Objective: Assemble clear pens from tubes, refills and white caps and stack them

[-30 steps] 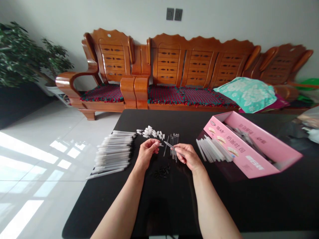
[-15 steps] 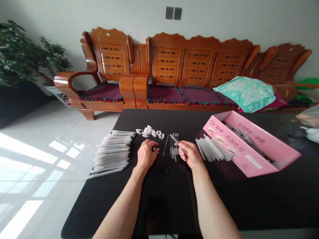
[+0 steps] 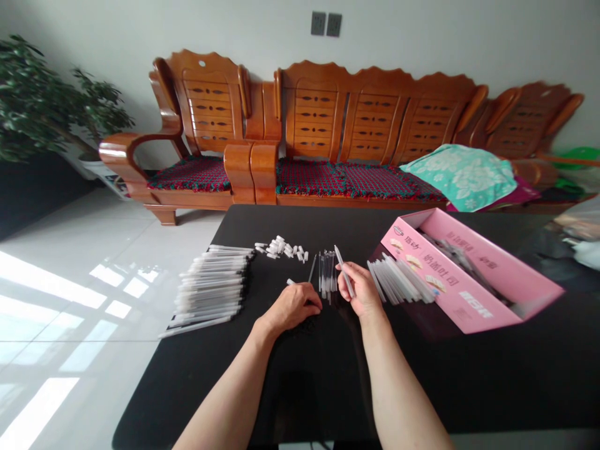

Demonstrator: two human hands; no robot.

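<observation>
My right hand is closed round a clear pen barrel that points up and away from me. My left hand lies knuckles up on the black table, its fingers curled over the spot where small black parts lay; what they pinch is hidden. A white pen cap lies just beyond that hand. Thin refills lie between my hands. A heap of white caps sits farther back. A stack of assembled pens lies to the left. Empty clear barrels lie to the right.
An open pink cardboard box with more parts stands at the right on the table. Behind the table are a wooden armchair and a wooden sofa with a teal pillow. A potted plant stands at far left.
My left hand has dropped from in front of me to the table, set down a white cap, and slid right over the black parts. My right hand has tipped its barrel upright.
</observation>
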